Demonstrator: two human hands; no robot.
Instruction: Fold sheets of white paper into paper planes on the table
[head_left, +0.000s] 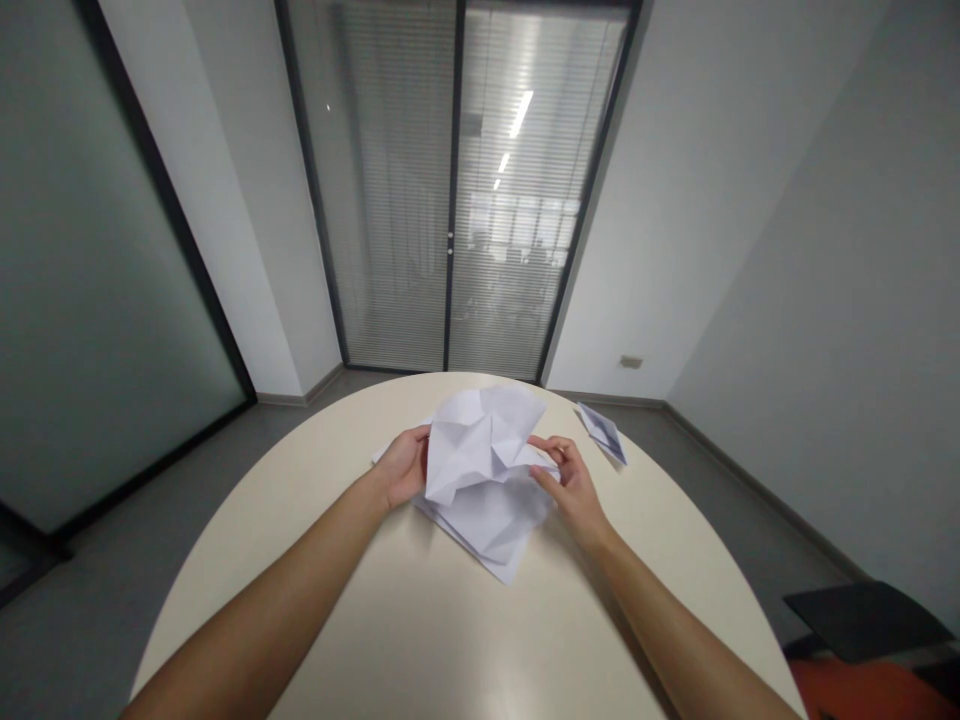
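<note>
A creased sheet of white paper (pixel 480 440) is held up above the table between both hands. At its left edge my left hand (pixel 405 465) is closed on it, the fingers partly hidden behind the sheet. My right hand (pixel 570 485) is at the paper's right side, thumb and fingers closed toward its edge in a pinch. Under the creased sheet lie several flat sheets of white paper (pixel 502 550), one corner pointing toward me. Part of this lower paper is covered by the raised sheet.
The round cream table (pixel 465 650) carries a folded piece of paper (pixel 602 434) near its far right edge. A chair with a black part (pixel 870 618) and a red seat stands at the lower right. Beyond the table are glass doors with blinds (pixel 397 250).
</note>
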